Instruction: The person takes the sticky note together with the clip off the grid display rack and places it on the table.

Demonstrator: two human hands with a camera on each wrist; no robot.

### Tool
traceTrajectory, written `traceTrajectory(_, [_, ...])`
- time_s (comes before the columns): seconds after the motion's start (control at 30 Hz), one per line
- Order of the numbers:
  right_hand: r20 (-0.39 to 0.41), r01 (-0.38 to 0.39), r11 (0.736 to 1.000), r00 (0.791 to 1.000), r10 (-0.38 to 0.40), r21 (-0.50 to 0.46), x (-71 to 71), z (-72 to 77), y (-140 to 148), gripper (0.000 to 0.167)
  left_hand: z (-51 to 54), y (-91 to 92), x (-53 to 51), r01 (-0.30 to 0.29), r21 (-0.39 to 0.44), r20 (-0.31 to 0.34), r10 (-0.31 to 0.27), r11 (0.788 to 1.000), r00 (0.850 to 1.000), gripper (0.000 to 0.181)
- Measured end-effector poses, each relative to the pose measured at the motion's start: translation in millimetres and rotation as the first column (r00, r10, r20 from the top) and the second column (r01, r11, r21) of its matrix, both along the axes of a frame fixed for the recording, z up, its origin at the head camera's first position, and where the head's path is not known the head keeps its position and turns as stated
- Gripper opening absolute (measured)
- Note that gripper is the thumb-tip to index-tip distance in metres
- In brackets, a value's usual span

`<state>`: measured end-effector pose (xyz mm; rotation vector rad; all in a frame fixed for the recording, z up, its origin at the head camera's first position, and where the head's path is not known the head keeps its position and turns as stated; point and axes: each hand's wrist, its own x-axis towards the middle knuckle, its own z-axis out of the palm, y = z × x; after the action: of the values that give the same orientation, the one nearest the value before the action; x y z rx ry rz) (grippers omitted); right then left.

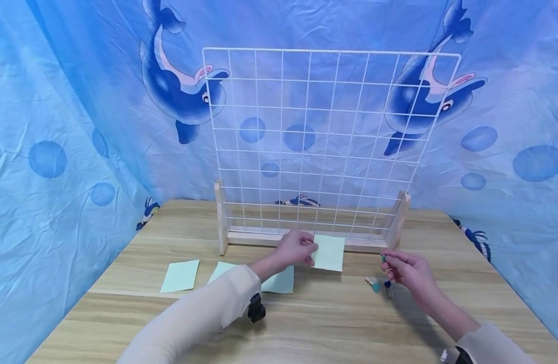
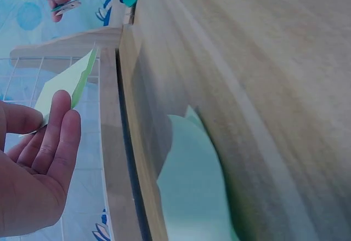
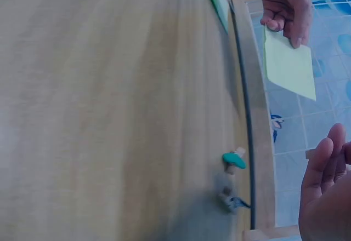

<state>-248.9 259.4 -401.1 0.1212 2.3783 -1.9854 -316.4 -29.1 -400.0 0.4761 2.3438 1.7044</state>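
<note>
My left hand (image 1: 295, 248) pinches the left edge of a pale green square paper note (image 1: 330, 253) between thumb and fingers. The note is held above the table, in front of the grid's wooden base. Over to the right, my right hand (image 1: 413, 275) pinches a small clothespin (image 2: 67, 6) at its fingertips; in the right wrist view the fingers mostly hide it. Below that hand, a clothespin with a teal heart (image 1: 374, 285) and another with a dark blue one (image 1: 388, 286) lie on the wood.
A white wire grid (image 1: 326, 134) stands upright in a wooden stand (image 1: 220, 217) toward the back. More pale green paper lies on the table: one note (image 1: 180, 276) at the left, other sheets (image 1: 281, 281) partly behind my left forearm. A blue dolphin-print cloth (image 1: 101, 101) hangs around the table.
</note>
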Motion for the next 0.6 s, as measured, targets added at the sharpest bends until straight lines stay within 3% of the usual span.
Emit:
traceTrajectory(0.23, [0.036, -0.001, 1.0, 0.999, 0.001, 0.002, 8.2, -12.8, 2.5, 0.038, -4.7, -4.9, 7.8, 0.024, -0.023, 0.013, -0.024, 0.999, 1.0, 0.012])
traceTrajectory(0.47, [0.066, 0.021, 0.998, 0.998, -0.024, 0.054, 15.6, -24.5, 5.6, 0.038, -9.4, -7.7, 12.4, 0.055, -0.043, 0.025, -0.054, 0.998, 0.998, 0.032])
traceTrajectory(0.6, [0.098, 0.026, 0.994, 0.995, -0.037, 0.105, 18.6, -28.6, 9.1, 0.038, -13.9, -8.5, 12.3, 0.043, -0.061, 0.028, -0.041, 0.997, 0.999, 0.03])
